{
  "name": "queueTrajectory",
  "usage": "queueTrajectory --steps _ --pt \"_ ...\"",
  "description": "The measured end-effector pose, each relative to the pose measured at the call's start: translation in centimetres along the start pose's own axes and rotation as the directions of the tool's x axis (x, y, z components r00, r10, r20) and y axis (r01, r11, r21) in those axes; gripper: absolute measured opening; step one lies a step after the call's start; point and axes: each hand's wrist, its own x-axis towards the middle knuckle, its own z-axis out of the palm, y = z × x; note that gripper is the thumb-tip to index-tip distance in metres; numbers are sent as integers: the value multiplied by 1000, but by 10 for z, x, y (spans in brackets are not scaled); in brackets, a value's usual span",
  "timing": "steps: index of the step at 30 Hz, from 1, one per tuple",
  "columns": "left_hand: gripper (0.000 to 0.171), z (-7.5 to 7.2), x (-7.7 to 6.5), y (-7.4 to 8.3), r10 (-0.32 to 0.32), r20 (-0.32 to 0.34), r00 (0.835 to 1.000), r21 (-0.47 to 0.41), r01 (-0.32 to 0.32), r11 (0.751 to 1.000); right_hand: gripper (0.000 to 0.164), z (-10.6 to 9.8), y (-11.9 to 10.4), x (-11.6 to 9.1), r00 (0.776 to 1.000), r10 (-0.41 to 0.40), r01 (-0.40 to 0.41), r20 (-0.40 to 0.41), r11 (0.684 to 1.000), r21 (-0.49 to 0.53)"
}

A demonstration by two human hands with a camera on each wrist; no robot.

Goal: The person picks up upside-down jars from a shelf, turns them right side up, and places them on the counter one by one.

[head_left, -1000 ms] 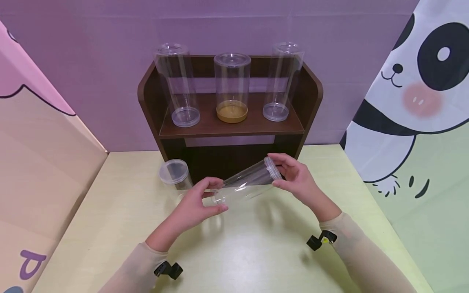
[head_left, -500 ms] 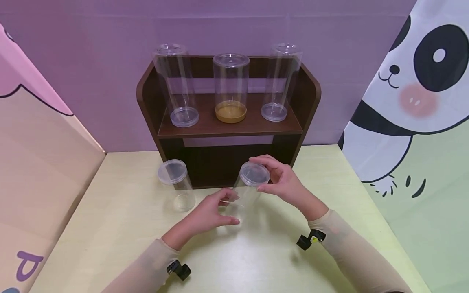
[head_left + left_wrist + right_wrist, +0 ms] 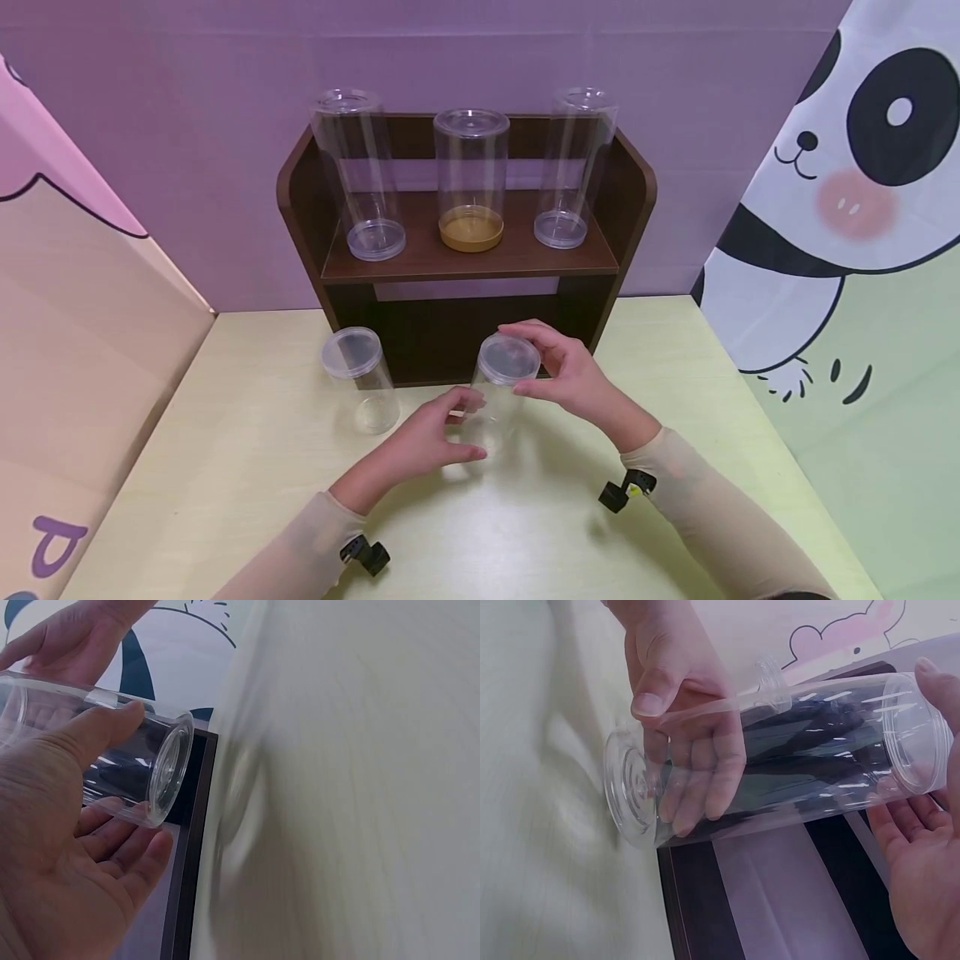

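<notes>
A clear plastic jar [image 3: 486, 421] with a translucent lid [image 3: 509, 358] stands nearly upright, tilted a little, in front of the shelf. My left hand [image 3: 420, 442] holds its lower part, with thumb and fingers on opposite sides. Up at the lid, my right hand [image 3: 577, 379] grips the rim from the right. In the right wrist view the jar [image 3: 810, 761] looks see-through, with the left fingers visible through its wall. Its base [image 3: 169, 776] is close to the tabletop in the left wrist view; whether they touch, I cannot tell.
To the left, a second lidded clear jar [image 3: 355, 354] stands on the pale table [image 3: 225, 467]. A dark brown two-tier shelf [image 3: 480, 265] is behind. Three tall clear jars line its upper tier, the middle one [image 3: 471, 227] with a golden base. A purple backdrop [image 3: 187, 150] hangs behind.
The held jar has swung from a slanted, nearly lying pose to almost upright and come down toward the table. Over the last half second both hands moved slightly left with it.
</notes>
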Motion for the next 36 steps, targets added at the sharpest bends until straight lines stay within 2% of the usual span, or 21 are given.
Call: queueTrajectory --steps 4,7,10,17,24,30,36 --pt "78 -3 -8 -5 -47 -31 998 16 48 999 70 6 2 5 1000 17 -17 -13 1000 -13" --pt "81 -6 -14 -9 -54 -52 997 25 55 998 69 10 3 9 999 35 -36 -16 999 -35" --pt "79 -9 -22 -12 -53 -73 996 41 56 998 68 13 6 12 999 35 -35 -12 998 -53" --pt "72 -23 -43 -12 -101 -104 989 82 110 991 70 21 13 21 999 40 -40 -11 995 -95" --pt "60 -36 -59 -15 -88 -89 992 81 95 992 71 33 20 38 999 36 -36 -9 994 -105" --pt "58 -44 -64 -19 -65 -98 993 74 73 995 71 46 25 56 999 14 -10 29 991 -135" --pt "56 -49 -67 -19 -53 -92 994 72 60 996 70 55 26 68 999 22 -15 40 986 -166"
